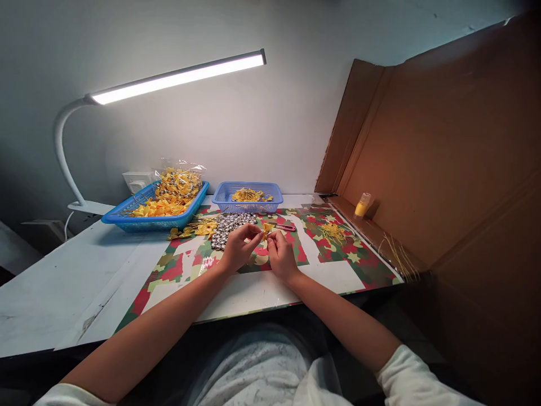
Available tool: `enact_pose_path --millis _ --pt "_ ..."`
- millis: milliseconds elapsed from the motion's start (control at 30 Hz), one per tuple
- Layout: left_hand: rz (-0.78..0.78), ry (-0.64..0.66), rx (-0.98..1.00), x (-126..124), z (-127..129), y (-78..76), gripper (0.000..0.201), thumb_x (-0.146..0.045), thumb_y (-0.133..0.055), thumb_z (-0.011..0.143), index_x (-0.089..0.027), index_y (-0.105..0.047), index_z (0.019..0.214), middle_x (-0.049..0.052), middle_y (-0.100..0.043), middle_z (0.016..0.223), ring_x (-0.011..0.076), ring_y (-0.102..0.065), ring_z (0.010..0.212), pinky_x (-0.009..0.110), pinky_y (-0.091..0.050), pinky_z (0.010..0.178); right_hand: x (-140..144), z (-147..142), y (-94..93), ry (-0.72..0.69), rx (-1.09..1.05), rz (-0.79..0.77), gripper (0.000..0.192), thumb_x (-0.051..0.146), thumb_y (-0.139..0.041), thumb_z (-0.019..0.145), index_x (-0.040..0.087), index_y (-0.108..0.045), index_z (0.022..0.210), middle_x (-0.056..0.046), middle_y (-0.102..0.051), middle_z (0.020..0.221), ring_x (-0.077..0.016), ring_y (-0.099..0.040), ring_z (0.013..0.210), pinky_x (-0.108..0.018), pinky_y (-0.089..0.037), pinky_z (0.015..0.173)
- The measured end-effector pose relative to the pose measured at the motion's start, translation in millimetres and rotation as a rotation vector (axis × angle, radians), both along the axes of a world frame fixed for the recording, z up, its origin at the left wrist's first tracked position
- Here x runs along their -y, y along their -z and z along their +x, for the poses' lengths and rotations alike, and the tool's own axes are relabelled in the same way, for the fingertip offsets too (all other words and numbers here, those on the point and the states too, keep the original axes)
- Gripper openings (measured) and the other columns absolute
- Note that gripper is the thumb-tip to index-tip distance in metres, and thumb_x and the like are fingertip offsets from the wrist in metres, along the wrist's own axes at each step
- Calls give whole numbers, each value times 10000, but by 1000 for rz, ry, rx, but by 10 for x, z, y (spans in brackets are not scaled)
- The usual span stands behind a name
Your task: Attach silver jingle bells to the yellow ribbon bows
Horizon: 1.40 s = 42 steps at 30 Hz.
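Between my two hands is a small yellow artificial flower (267,229), held above the patterned table cover. The fingers of my left hand (242,246) pinch its left side. My right hand (281,254) closes on it from the right, lower down, and its fingertips partly hide the flower's base. Just left of my hands lies a cluster of shiny silver beads (230,225). More yellow flowers (205,228) with thin stems rest beside the beads. Behind my right hand is a pinkish tool (285,227), perhaps tweezers or small snips.
A blue basket (127,221) heaped with yellow flowers stands back left, below a lit lamp (181,76). A second blue basket (247,206) holds yellow pieces. Yellow stems (333,232) lie at right, near a small yellow bottle (362,207). Cardboard (448,135) walls the right side.
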<state>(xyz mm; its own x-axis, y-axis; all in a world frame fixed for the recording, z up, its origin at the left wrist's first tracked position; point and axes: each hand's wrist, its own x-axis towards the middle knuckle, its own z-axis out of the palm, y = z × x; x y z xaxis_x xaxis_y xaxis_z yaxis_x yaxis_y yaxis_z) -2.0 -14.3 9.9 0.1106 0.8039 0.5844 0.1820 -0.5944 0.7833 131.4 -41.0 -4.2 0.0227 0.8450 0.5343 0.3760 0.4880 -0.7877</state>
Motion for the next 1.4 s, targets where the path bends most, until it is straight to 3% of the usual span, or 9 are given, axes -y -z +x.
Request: enact_pose_path --millis 600,1000,1267,1400 --pt "26 8 -9 -8 8 5 159 -321 -630 763 -172 -587 725 2 -609 648 118 -557 581 232 -456 568 -5 -10 -1 4 -26 -37 138 299 -356 865 216 -434 787 26 -477 591 -139 -451 525 -251 -324 516" --pt "103 -74 -112 -9 0 35 125 -292 -629 759 -174 -625 717 4 -621 635 115 -548 570 226 -450 568 -34 -29 20 17 -43 -52 155 314 -361 860 212 -443 778 32 -490 583 -122 -453 504 -240 -321 492" --pt "-97 34 102 -49 21 79 230 -386 -688 722 -166 -638 765 17 -652 688 130 -600 608 240 -494 586 -42 -15 3 -57 -129 -128 152 331 -431 846 203 -513 832 23 -590 593 -138 -570 548 -255 -439 565" --pt "-136 17 154 -71 6 75 216 -372 -703 709 -166 -640 731 3 -644 670 121 -596 595 232 -491 583 -47 17 -1 -48 -147 -140 141 316 -516 793 194 -576 757 -9 -649 659 -159 -618 616 -272 -479 601"
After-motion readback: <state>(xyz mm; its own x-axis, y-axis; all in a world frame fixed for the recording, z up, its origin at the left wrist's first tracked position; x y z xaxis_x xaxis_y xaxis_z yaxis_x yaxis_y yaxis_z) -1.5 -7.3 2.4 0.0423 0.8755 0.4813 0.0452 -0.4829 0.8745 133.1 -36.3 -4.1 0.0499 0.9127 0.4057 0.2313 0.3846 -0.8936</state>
